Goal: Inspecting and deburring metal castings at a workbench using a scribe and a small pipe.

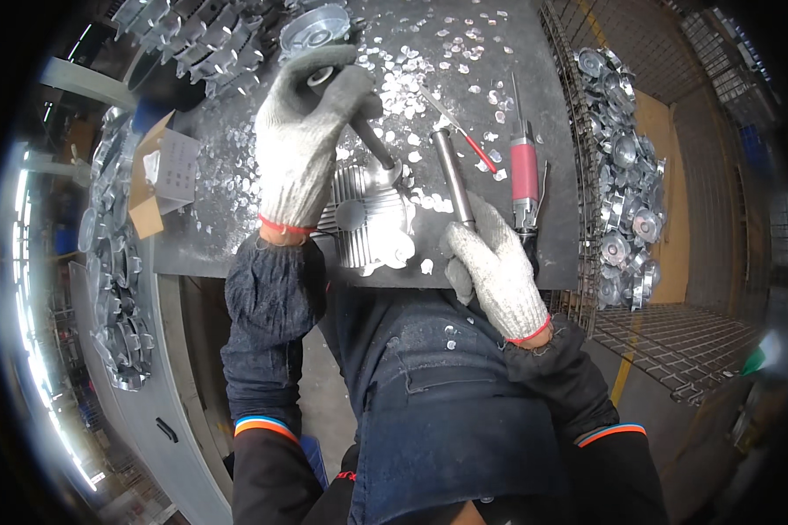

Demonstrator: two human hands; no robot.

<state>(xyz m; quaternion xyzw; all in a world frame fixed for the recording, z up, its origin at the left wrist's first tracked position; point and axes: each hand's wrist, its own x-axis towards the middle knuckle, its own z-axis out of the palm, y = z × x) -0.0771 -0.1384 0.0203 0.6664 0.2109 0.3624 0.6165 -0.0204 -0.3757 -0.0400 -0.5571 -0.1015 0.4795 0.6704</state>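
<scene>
My left hand (311,118), in a whitish knit glove with grey fingers, is closed round a dark metal rod (373,143). The rod slants down, and its lower end meets the edge of a finned silver casting (350,214); whether it presses on it I cannot tell. The casting lies near the table's front edge, below my left wrist. To its right, my right hand (492,267), gloved alike, grips the near end of a smooth grey metal bar (452,175). That bar's far end points away from me over the table.
Small silver chips (403,92) litter the dark table (210,236). A red air tool (524,166) and a red-handled slim tool (477,150) lie right of the bar. Castings stand stacked (197,39) at the back left. An open carton (162,175) sits left; a wire basket (578,131) of castings, right.
</scene>
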